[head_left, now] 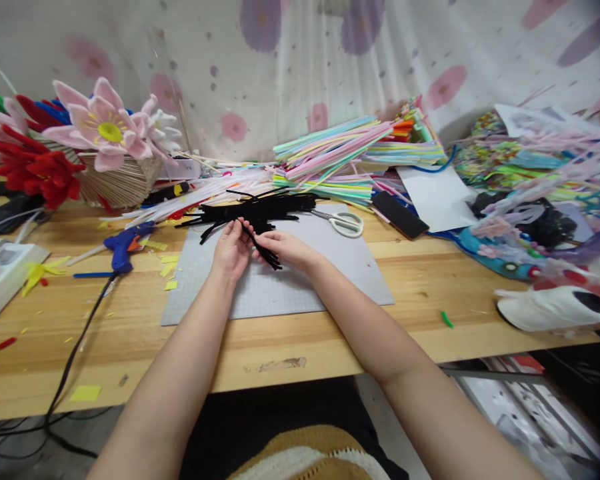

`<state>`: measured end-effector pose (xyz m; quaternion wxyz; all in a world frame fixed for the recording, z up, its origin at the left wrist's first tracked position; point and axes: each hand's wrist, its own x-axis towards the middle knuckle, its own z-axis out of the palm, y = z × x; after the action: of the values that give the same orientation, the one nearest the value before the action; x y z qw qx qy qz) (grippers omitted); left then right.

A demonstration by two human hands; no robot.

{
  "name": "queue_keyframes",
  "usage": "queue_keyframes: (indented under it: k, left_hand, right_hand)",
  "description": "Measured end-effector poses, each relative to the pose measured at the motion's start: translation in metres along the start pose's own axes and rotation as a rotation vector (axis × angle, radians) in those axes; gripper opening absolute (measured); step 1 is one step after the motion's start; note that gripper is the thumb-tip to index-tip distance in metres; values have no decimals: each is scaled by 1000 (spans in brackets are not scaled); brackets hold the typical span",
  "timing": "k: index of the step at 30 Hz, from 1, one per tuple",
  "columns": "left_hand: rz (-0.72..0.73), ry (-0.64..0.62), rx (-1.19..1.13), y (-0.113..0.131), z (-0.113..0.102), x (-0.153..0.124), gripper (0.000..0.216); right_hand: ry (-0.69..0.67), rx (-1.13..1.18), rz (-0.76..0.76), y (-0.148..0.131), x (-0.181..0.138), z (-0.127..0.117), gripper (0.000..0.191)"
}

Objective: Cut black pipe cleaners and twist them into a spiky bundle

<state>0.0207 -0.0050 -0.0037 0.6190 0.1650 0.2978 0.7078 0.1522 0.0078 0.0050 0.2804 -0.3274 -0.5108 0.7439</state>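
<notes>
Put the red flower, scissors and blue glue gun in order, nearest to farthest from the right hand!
From the right hand, head view:
1. Scissors, to its right.
2. Blue glue gun, left side.
3. Red flower, farther left, behind.

Diffuse, fairly bright light is spreading over the desk, shadows are falling softly, the clutter at far right is blurring, and wide-angle distortion is stretching the outer edges.

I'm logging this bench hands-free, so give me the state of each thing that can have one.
Held black strips: bunched, in left hand and right hand
Black pile: loose, spread out
Scissors: lying down, open or shut unclear
Glue gun: lying down, cord attached
Gray mat: flat, partly covered
Pink flower: spread open
</notes>
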Motion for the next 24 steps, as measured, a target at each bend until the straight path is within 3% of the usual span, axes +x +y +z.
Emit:
queue_keyframes:
  k: [8, 15, 19, 24]
  left_hand:
    - [-84, 16, -31, 5, 4, 0, 7]
    - [-153, 98, -244, 16, 1, 3, 29]
    - [-107, 194, -298, 25, -3, 6, 32]
    - [-17, 215, -302, 27, -5, 9, 32]
  right_hand:
    - [31, -46, 36, 14, 7, 10, 18]
    - [-10, -74, -72, 18, 11, 15, 21]
    - [-31, -61, -58, 18, 15, 23, 23]
    - [-76, 24, -23, 18, 16, 28, 25]
